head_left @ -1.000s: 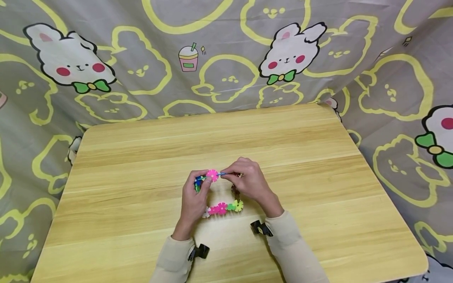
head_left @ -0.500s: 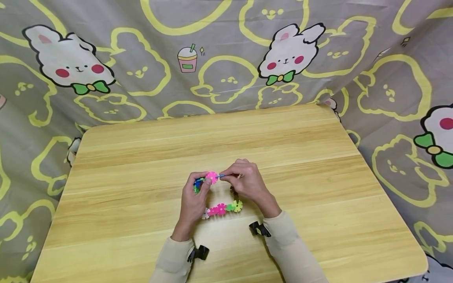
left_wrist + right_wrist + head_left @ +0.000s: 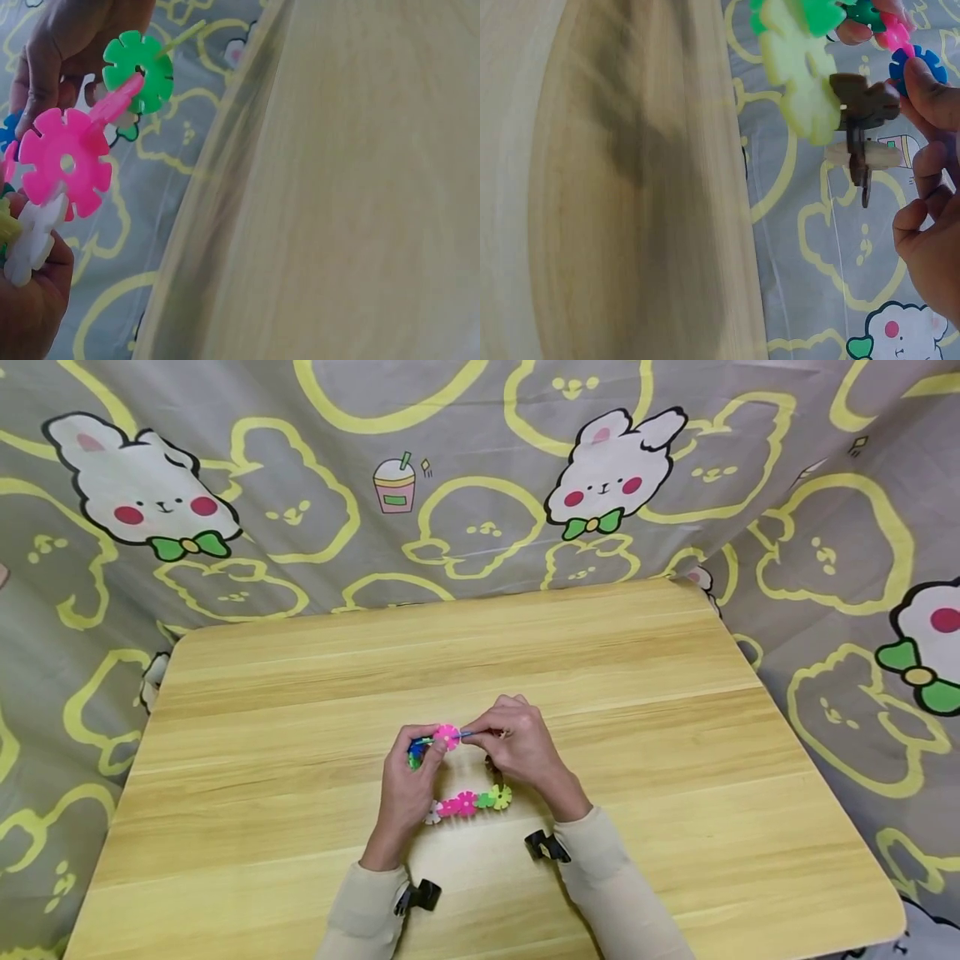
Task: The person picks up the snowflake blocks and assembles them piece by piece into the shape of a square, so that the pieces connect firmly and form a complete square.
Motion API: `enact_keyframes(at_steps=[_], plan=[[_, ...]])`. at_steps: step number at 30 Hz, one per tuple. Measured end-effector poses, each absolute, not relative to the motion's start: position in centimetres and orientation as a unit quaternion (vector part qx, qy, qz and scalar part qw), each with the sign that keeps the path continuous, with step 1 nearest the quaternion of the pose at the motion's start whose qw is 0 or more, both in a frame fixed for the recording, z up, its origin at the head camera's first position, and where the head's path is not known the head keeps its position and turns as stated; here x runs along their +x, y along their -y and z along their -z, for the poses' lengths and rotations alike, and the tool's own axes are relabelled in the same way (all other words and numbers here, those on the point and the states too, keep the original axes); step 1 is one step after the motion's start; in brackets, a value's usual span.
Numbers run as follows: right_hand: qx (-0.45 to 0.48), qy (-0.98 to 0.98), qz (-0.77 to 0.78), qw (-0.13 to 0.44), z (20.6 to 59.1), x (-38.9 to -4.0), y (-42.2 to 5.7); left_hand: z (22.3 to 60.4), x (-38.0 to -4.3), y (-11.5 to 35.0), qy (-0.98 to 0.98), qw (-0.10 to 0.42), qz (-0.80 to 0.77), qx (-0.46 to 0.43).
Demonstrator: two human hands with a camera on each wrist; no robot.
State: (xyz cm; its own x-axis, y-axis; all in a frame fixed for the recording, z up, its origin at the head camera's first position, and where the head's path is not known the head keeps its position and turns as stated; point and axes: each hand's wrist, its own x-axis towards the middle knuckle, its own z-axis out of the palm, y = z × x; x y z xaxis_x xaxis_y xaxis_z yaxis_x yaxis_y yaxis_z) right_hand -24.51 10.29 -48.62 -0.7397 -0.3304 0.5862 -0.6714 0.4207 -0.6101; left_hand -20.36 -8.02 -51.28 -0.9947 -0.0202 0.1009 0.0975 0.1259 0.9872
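A chain of flower-shaped plastic interlocking discs bends into a near-square loop between the hands. In the head view my left hand [image 3: 405,781] pinches a bright pink disc [image 3: 447,738] at the far side, thumb on its face. My right hand [image 3: 529,745] pinches a blue disc [image 3: 930,58] between thumb and fingers, its edge meeting the pink disc's right side. Another pink disc [image 3: 56,161], a white disc [image 3: 31,238] and a green disc [image 3: 154,71] show in the left wrist view. Brown discs [image 3: 865,105] and a yellow disc [image 3: 799,82] hang below the right hand.
The wood-grain table [image 3: 300,693] lies under both hands, with rounded corners. A grey curtain [image 3: 480,460] printed with rabbits and yellow outlines hangs behind it and at both sides. Black camera mounts [image 3: 547,845] sit at both beige sleeves.
The blue disc in my right hand has come slightly closer to the pink disc's edge. Both hands keep their grips, and the loop otherwise looks much the same.
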Motion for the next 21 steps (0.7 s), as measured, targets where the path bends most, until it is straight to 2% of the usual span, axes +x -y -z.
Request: enact_keyframes(at_steps=[8,21], plan=[[0.326,0.815,-0.442,0.185,48.7,-24.7,-10.3,51.0,-20.4,8.2,0.740,0.082,0.665,-0.050],[0.317,0.812,-0.470,0.137,48.7,-24.9,-11.9,51.2,-20.5,8.3,0.744,0.098,0.658,-0.056]])
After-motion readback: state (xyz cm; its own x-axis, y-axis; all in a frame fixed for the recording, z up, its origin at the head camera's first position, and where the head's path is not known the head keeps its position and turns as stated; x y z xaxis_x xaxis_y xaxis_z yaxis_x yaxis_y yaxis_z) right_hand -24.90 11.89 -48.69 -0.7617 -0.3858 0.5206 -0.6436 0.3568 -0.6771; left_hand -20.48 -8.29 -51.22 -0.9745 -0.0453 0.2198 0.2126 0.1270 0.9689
